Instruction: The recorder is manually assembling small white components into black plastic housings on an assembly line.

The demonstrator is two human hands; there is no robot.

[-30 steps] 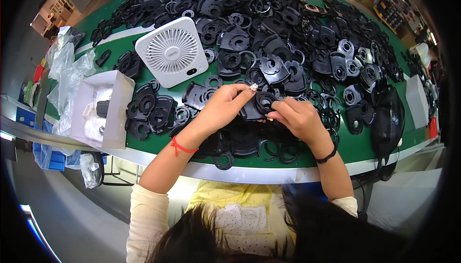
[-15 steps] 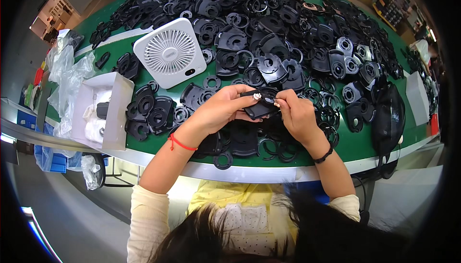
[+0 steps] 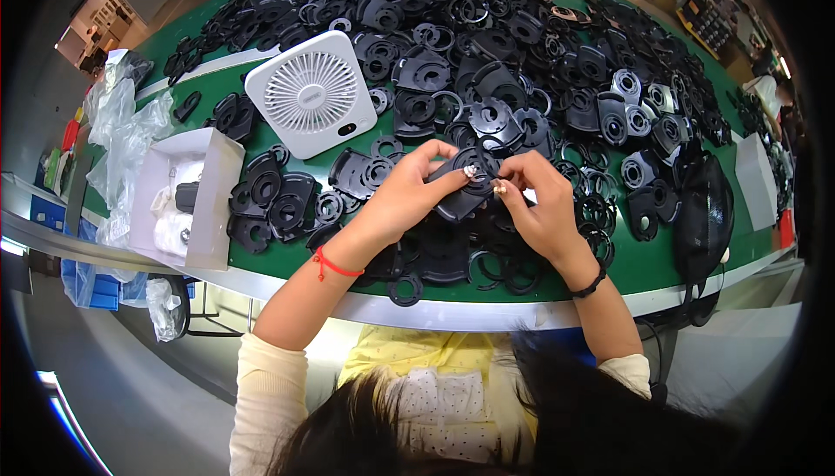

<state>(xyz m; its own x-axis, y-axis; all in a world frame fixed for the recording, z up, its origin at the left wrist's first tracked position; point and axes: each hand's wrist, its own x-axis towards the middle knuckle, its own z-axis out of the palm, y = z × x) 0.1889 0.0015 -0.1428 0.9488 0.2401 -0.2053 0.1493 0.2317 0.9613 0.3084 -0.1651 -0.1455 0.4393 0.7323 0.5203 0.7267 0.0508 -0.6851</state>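
Note:
In front of me, above the table's near part, I hold a black plastic part (image 3: 461, 201) with a round ring-shaped opening and a flat lower plate. My left hand (image 3: 412, 194) grips it from the left, thumb lying on the top face. My right hand (image 3: 541, 202) is at its right edge, with thumb and fingers pinched on the rim. Whether the right fingers also hold a separate small ring, I cannot tell. Loose black rings (image 3: 509, 272) and similar black plates lie on the table just below and around both hands.
A large heap of black plastic parts (image 3: 487, 41) covers the green table (image 3: 248, 254). A white fan (image 3: 313, 93) stands to the left, beside a white box (image 3: 215, 202) holding small items. Plastic bags (image 3: 130, 128) lie farther left; a black bag (image 3: 703, 215) rests at the right.
The black part has been tilted up so its round face shows more. My left hand has shifted slightly up and the right fingers have opened a little around the edge.

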